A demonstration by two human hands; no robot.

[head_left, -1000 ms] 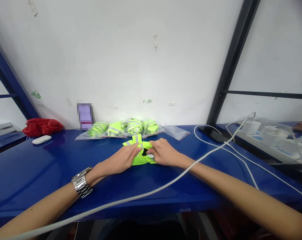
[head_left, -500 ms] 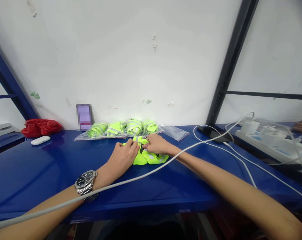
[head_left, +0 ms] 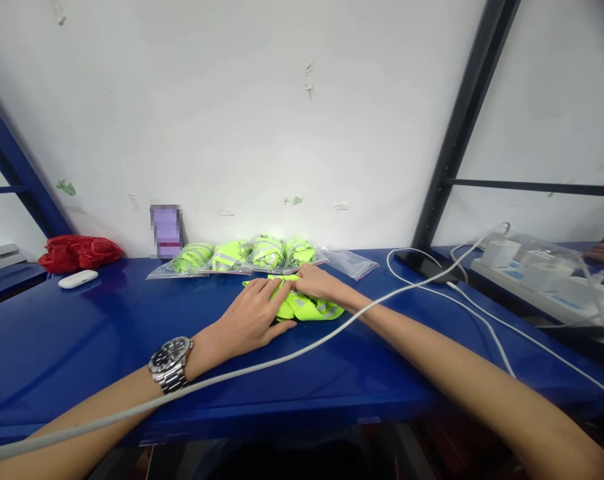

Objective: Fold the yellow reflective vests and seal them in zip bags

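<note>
A bright yellow reflective vest (head_left: 315, 309), bunched up with grey strips, lies on the blue table in front of me. My left hand (head_left: 256, 308) presses on its left side, fingers stretched over the fabric and thumb apart on the near side. Closed on the vest's upper part is my right hand (head_left: 318, 283); its fingertips are partly hidden and meet the left fingers. Behind them, several rolled yellow vests in clear bags (head_left: 231, 256) stand in a row by the wall. An unfilled clear zip bag (head_left: 352, 263) lies to their right.
A white cable (head_left: 282, 360) crosses in front of both forearms. On the left are a red plastic bag (head_left: 79, 252), a white case (head_left: 78, 279) and an upright phone (head_left: 167, 232). A dark phone (head_left: 427, 267) and a power strip with chargers (head_left: 527, 270) are on the right.
My left hand has flattened from curled fingers, its thumb now spread toward me. My right hand has shifted slightly, and the vest's upper left part is folded down lower.
</note>
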